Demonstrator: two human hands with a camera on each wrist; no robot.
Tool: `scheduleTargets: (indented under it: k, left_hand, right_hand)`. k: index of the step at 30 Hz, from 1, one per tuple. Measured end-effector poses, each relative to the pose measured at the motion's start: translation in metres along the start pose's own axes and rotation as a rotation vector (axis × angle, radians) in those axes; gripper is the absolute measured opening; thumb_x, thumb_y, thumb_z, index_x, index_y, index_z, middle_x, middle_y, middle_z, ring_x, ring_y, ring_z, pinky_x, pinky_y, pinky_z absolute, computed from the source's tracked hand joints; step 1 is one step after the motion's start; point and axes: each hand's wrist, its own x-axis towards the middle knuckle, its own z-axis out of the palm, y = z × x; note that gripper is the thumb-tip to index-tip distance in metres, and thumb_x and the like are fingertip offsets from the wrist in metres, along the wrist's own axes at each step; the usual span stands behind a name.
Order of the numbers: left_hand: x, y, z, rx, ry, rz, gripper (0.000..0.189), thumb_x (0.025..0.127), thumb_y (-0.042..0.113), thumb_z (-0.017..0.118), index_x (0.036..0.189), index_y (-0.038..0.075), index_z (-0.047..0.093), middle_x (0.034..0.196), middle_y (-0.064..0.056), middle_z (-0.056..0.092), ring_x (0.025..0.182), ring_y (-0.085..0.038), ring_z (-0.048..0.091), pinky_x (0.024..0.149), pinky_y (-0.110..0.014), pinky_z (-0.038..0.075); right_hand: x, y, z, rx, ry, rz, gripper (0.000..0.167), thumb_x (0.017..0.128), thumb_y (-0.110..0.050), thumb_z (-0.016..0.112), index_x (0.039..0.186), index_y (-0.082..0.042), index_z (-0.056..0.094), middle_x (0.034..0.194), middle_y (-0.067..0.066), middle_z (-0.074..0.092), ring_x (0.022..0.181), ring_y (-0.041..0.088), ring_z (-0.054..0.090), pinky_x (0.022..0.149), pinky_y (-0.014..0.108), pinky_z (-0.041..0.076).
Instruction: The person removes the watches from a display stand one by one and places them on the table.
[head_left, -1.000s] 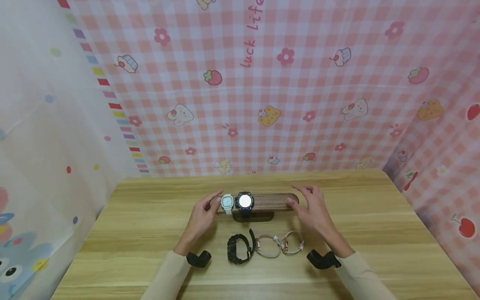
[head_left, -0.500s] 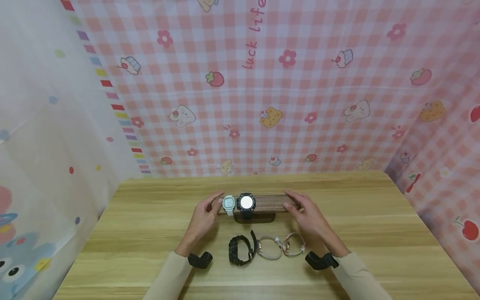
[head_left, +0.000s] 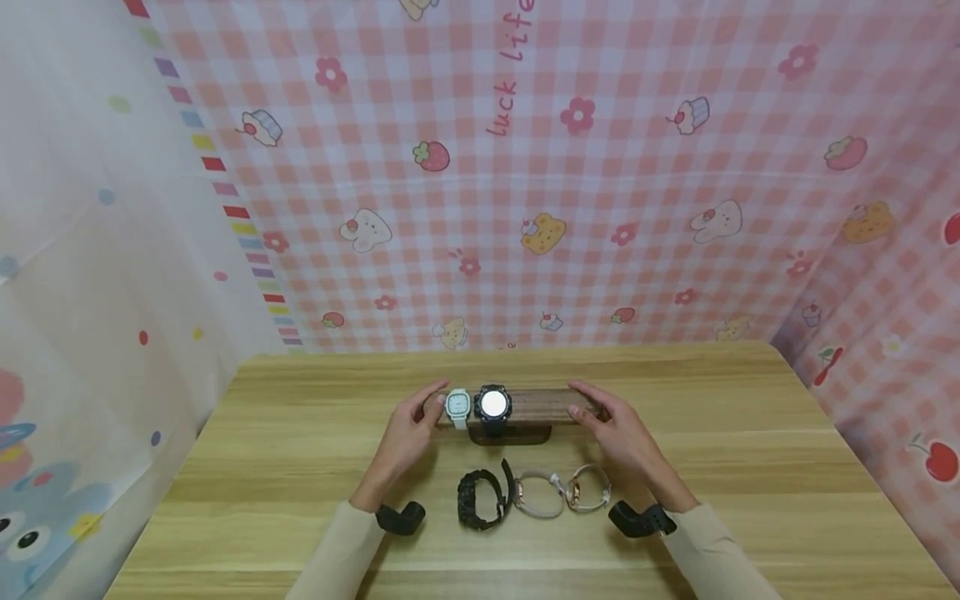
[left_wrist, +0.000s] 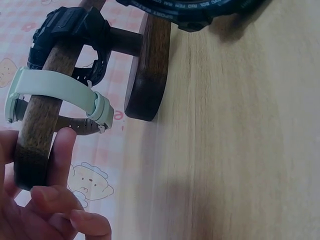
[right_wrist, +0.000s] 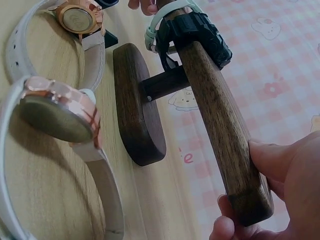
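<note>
A dark wooden watch stand (head_left: 543, 406) stands near the back of the table, its bar held at both ends. My left hand (head_left: 408, 425) pinches the left end between thumb and fingers, beside a pale mint watch (head_left: 457, 404). Right of that watch, a black watch (head_left: 493, 405) with a bright dial is strapped round the bar. My right hand (head_left: 615, 425) grips the bare right end, its thumb (right_wrist: 272, 157) against one face and fingertips on the other. The post and base (right_wrist: 140, 105) show below the bar.
In front of the stand lie a black watch (head_left: 468, 500) and two pale-strapped watches with rose-gold cases, the middle one (head_left: 540, 496) and the right one (head_left: 588, 487). Black wrist camera mounts sit by both wrists. A pink checked cloth (head_left: 480, 208) hangs behind the table.
My right hand has moved left and closed onto the bar's right end. The left hand keeps its hold, and the watches stay in place; the head view has shifted slightly.
</note>
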Motion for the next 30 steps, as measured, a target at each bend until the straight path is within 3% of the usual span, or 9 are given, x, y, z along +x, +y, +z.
scheduleTargets:
  k: [6, 9, 13, 16, 19, 23, 27, 30]
  left_hand:
    - [0.000, -0.002, -0.001, 0.031, 0.001, 0.004, 0.042, 0.106, 0.032, 0.048, 0.142, 0.012, 0.055, 0.146, -0.006, 0.053, 0.128, -0.023, 0.054, 0.106, -0.042, 0.042]
    - [0.000, -0.002, -0.001, 0.052, 0.008, -0.006, 0.042, 0.106, 0.034, 0.047, 0.142, 0.014, 0.055, 0.147, -0.004, 0.052, 0.137, -0.021, 0.045, 0.113, -0.042, 0.035]
    - [0.000, 0.000, -0.002, 0.097, 0.047, 0.011, 0.042, 0.105, 0.033, 0.050, 0.140, 0.012, 0.057, 0.132, -0.006, 0.062, 0.111, -0.023, 0.057, 0.095, -0.040, 0.047]
    - [-0.001, 0.002, -0.004, 0.136, 0.127, 0.048, 0.038, 0.103, 0.028, 0.054, 0.135, 0.008, 0.060, 0.111, -0.010, 0.065, 0.089, -0.021, 0.051, 0.078, -0.035, 0.043]
    - [-0.001, 0.005, -0.006, 0.175, 0.219, 0.101, 0.033, 0.101, 0.022, 0.058, 0.129, 0.006, 0.065, 0.101, -0.012, 0.064, 0.090, -0.024, 0.050, 0.079, -0.035, 0.039]
    - [-0.003, 0.010, -0.008, 0.201, 0.295, 0.160, 0.026, 0.099, 0.019, 0.062, 0.120, 0.008, 0.070, 0.099, -0.012, 0.065, 0.094, -0.031, 0.052, 0.081, -0.037, 0.037]
    - [-0.006, 0.018, -0.008, 0.206, 0.291, 0.200, 0.021, 0.096, 0.016, 0.065, 0.114, 0.009, 0.072, 0.094, -0.009, 0.065, 0.089, -0.031, 0.051, 0.078, -0.038, 0.038]
    - [-0.008, 0.024, -0.006, 0.205, 0.238, 0.228, 0.021, 0.093, 0.015, 0.069, 0.113, 0.009, 0.072, 0.092, -0.007, 0.065, 0.091, -0.029, 0.051, 0.079, -0.041, 0.039]
  right_hand:
    - [0.001, -0.001, 0.000, 0.004, 0.000, 0.007, 0.047, 0.098, -0.027, 0.063, 0.144, -0.017, 0.054, 0.086, 0.005, 0.054, 0.071, 0.016, 0.047, 0.057, 0.024, 0.041]
    - [0.002, -0.002, -0.001, 0.003, 0.000, 0.015, 0.047, 0.098, -0.026, 0.064, 0.143, -0.017, 0.055, 0.085, 0.006, 0.055, 0.070, 0.016, 0.047, 0.056, 0.024, 0.041]
    - [0.003, -0.002, -0.001, -0.008, -0.003, 0.022, 0.047, 0.098, -0.026, 0.064, 0.143, -0.017, 0.055, 0.084, 0.008, 0.055, 0.069, 0.016, 0.047, 0.054, 0.024, 0.040]
    - [0.003, -0.002, -0.002, -0.016, -0.005, 0.015, 0.047, 0.097, -0.025, 0.064, 0.143, -0.016, 0.055, 0.084, 0.011, 0.056, 0.068, 0.016, 0.046, 0.053, 0.024, 0.039]
    - [0.003, -0.002, -0.002, -0.027, -0.005, 0.005, 0.046, 0.097, -0.025, 0.064, 0.142, -0.016, 0.056, 0.083, 0.014, 0.056, 0.067, 0.016, 0.046, 0.053, 0.024, 0.039]
    - [0.003, -0.003, -0.003, -0.037, -0.010, 0.008, 0.046, 0.097, -0.027, 0.064, 0.142, -0.019, 0.056, 0.082, 0.012, 0.055, 0.067, 0.016, 0.045, 0.053, 0.025, 0.039]
    - [0.003, -0.003, -0.004, -0.036, -0.024, 0.018, 0.046, 0.098, -0.028, 0.064, 0.142, -0.020, 0.055, 0.083, 0.013, 0.056, 0.066, 0.015, 0.045, 0.053, 0.025, 0.040]
    - [0.004, -0.004, -0.005, -0.044, -0.031, 0.000, 0.047, 0.098, -0.026, 0.063, 0.143, -0.016, 0.055, 0.094, 0.012, 0.063, 0.065, 0.014, 0.046, 0.054, 0.026, 0.040]
